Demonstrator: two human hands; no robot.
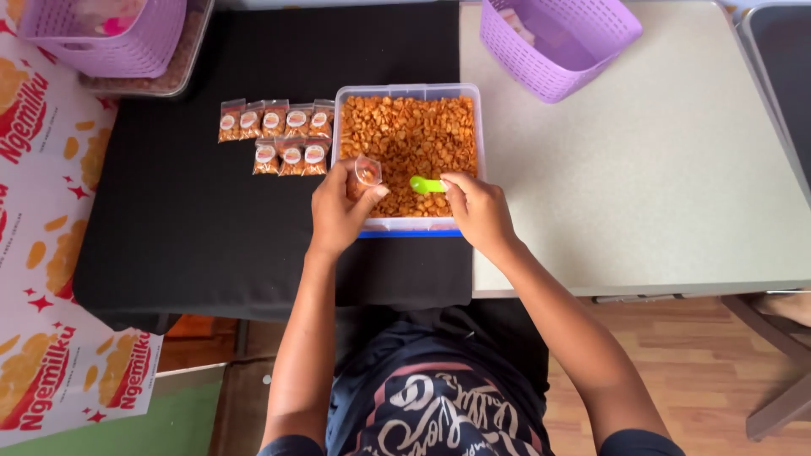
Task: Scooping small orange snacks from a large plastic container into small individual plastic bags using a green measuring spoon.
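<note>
Tub (409,91) of orange snacks: my left hand (338,211) pinches a small clear bag (367,171), my right hand (477,207) grips a green scoop (425,184) pointing toward it.

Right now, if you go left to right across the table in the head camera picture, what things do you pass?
Small filled snack packets → left hand holding a small clear bag → green scoop → right hand → purple basket.

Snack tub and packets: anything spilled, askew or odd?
Nothing stands out. The snack tub sits square with no pieces outside it, and the filled packets lie in two tidy rows beside it. The left hand holds a small clear bag; the right hand holds a green scoop.
</note>
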